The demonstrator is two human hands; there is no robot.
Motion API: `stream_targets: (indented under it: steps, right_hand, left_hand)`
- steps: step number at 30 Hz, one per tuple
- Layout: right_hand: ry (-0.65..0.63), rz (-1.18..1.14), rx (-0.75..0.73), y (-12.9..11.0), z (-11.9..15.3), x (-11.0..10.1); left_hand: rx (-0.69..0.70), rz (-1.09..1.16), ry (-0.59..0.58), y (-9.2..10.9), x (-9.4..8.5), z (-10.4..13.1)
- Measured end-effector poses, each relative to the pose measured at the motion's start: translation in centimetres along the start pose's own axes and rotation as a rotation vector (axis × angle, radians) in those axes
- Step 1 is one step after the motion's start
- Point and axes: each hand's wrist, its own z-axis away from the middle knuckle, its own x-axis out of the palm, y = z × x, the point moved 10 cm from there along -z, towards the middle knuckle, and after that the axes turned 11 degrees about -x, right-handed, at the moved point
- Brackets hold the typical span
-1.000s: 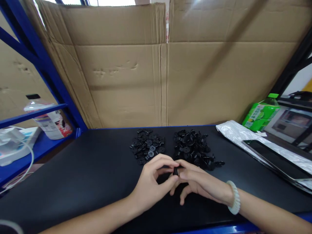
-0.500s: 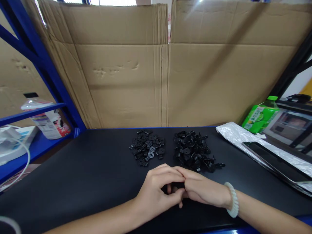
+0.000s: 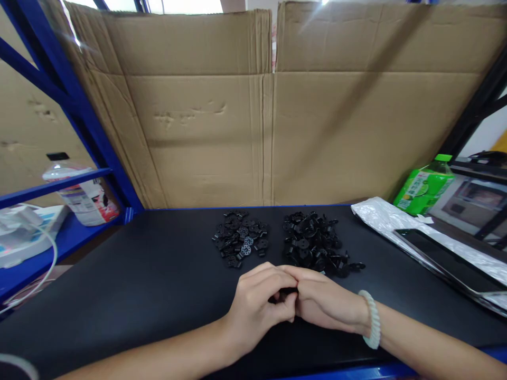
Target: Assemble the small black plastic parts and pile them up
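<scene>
My left hand (image 3: 259, 306) is closed, its thumb and fingertips bent against my right hand (image 3: 327, 301). The right hand is closed too, with a pale twisted band (image 3: 372, 320) round its wrist. Something small and dark shows between the hands, too hidden to make out. Both hands are over the front middle of the black tabletop (image 3: 158, 285). Beyond them lie two piles of small black parts: a pile of flat pieces with round perforated ends (image 3: 241, 237) at the left, and a taller tangled pile (image 3: 312, 240) at the right, just behind my right hand.
Cardboard panels (image 3: 206, 126) stand along the back edge. On the right are silvery wrapping (image 3: 372, 211), a dark phone-like device (image 3: 447, 258) and a green bottle (image 3: 425, 184). A blue shelf at the left holds a clear bottle (image 3: 83, 198) and a white power strip (image 3: 31, 237).
The gap between my hands has narrowed as the left thumb and fingers drew closer together. My right hand has shifted slightly left. The piles look unchanged.
</scene>
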Motion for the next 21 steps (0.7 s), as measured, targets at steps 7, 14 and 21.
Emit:
stream_targets:
  steps: [7,14,21]
  right_hand:
    - [0.085,-0.113,-0.059,-0.2,-0.8,0.1]
    - [0.08,0.197,-0.171,-1.2,-0.7,-0.9]
    - [0.247,1.259,-0.557,-10.3,2.3,-3.7]
  left_hand:
    - [-0.281,0.134,0.178,-3.3,-1.9,-0.4]
    - [-0.535,0.392,0.221,-6.4,-2.3,0.1]
    - [-0.429,0.327,0.147,-5.5,-2.9,0.0]
